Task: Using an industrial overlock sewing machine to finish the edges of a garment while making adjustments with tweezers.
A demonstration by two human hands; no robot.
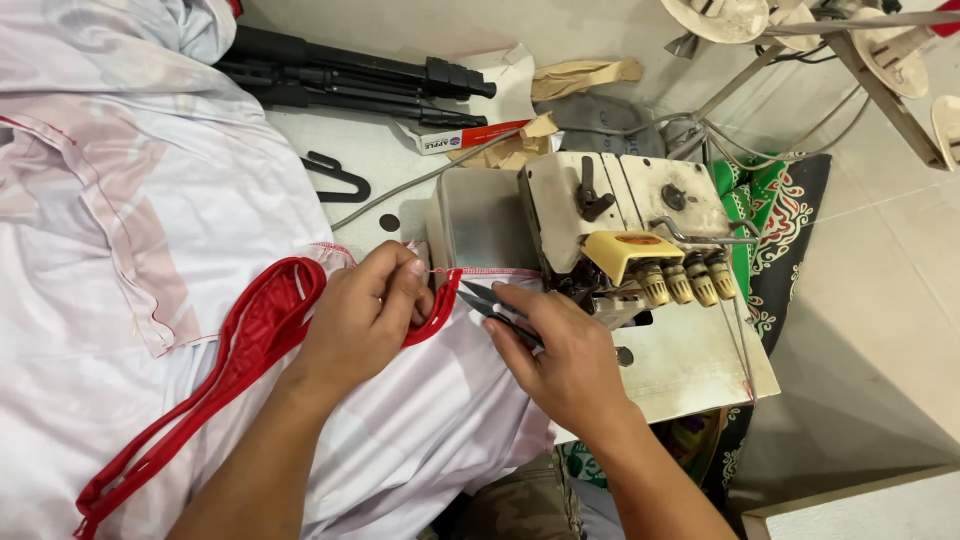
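Nearest the camera, the left hand (362, 318) lies on a white garment (200, 260) spread over the desk (690, 370), its fingers (405, 290) closed, pinching the red trim (250, 340) where it meets the cloth's edge. Just beside it, the right hand (570, 360) holds small black thread snips (497, 305), fingers wrapped around the handle, with the blades parted and pointing toward the chain of thread that runs from the trim to the machine. The garment looks light, soft and limp, with a slight sheen that suggests it could slide easily; it would likely bunch and drag instead of holding shape, so the firmer place to hold it seems to be the stitched edge, where the folded red band adds some body. That band is bright red, ribbed-looking, and curves in a long loop from the lower left up to the left hand. The cloth itself is white with faint pale pink panels and a red-stitched hem. Beyond the hands stands a worn cream overlock sewing machine (620, 230) with a yellow guard and a row of tension knobs. Farther back lie a black hook-shaped clip (340, 180), a folded black tripod (350, 75) and scraps of brown paper (585, 75).
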